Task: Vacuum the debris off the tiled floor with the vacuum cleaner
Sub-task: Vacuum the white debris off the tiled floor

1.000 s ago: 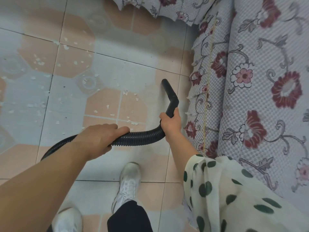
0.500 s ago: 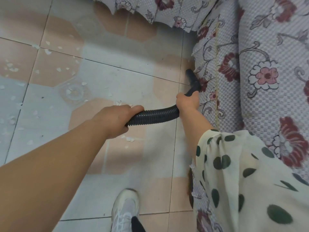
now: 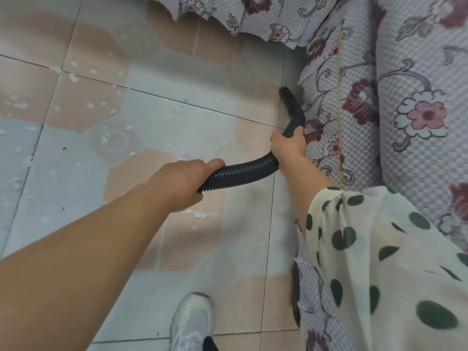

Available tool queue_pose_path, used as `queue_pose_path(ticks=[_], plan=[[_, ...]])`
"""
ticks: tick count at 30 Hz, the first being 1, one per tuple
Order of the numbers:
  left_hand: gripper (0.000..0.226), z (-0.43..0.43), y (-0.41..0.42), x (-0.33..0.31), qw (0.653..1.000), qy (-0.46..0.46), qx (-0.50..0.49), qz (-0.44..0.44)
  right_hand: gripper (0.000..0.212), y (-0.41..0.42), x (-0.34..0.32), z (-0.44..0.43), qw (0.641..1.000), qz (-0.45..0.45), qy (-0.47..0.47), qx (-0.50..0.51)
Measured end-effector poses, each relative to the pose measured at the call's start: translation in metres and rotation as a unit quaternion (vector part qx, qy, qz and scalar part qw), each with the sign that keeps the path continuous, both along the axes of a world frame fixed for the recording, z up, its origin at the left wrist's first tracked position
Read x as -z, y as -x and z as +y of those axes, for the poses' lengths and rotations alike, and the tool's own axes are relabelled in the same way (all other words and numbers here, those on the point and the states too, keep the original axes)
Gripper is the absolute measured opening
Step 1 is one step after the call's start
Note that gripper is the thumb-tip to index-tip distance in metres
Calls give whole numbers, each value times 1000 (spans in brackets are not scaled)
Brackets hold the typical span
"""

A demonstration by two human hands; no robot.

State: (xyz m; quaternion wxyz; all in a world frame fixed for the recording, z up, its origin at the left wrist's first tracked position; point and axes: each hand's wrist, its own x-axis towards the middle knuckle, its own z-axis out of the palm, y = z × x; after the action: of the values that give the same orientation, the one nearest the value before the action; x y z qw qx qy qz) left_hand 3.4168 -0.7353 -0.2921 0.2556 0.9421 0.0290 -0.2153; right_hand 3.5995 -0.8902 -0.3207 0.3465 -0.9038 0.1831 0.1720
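A black ribbed vacuum hose (image 3: 240,172) runs between my two hands. My left hand (image 3: 182,183) grips the hose from above. My right hand (image 3: 288,146) grips it where it joins the bent black nozzle (image 3: 291,107). The nozzle tip points at the tiled floor (image 3: 197,122) close beside the flowered sofa cover. White debris flakes (image 3: 96,106) lie scattered over the tiles to the left. A few more flakes (image 3: 198,214) lie just under my left wrist. The vacuum cleaner's body is out of view.
A sofa under a flowered cover (image 3: 405,102) fills the right side, and its scalloped skirt (image 3: 228,16) hangs along the top. My white shoe (image 3: 192,323) stands on the tiles at the bottom. My polka-dot sleeve (image 3: 379,262) covers my right upper arm.
The nozzle has travelled from the open tiles toward the sofa's base, and both hands went with it. The view has tilted, so only one shoe shows.
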Motion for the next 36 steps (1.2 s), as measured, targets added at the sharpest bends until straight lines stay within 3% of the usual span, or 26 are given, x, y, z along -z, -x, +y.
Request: queue_pose_path(ticks=[2, 5, 12, 23, 29, 32, 36], plan=[[58, 0, 13, -9, 1000, 1, 8, 10, 44, 12, -4, -2, 1000, 6, -19, -20], [58, 2, 38, -31, 1000, 0, 14, 28, 58, 35, -18, -2, 995, 62, -54, -56], [60, 5, 90, -73, 998, 17, 6, 56, 59, 76, -49, 12, 978, 135, -64, -149], [60, -3, 128, -99, 997, 14, -6, 79, 42, 115, -67, 0, 981, 153, -76, -87], [22, -6, 159, -104, 991, 15, 6, 131, 60, 150, -66, -15, 973, 185, -86, -104], [22, -5, 176, -108, 989, 14, 22, 148, 73, 170, -68, -12, 967, 206, -86, -126], [22, 3, 198, -112, 988, 12, 20, 150, 67, 191, -72, -2, 961, 214, -84, -155]])
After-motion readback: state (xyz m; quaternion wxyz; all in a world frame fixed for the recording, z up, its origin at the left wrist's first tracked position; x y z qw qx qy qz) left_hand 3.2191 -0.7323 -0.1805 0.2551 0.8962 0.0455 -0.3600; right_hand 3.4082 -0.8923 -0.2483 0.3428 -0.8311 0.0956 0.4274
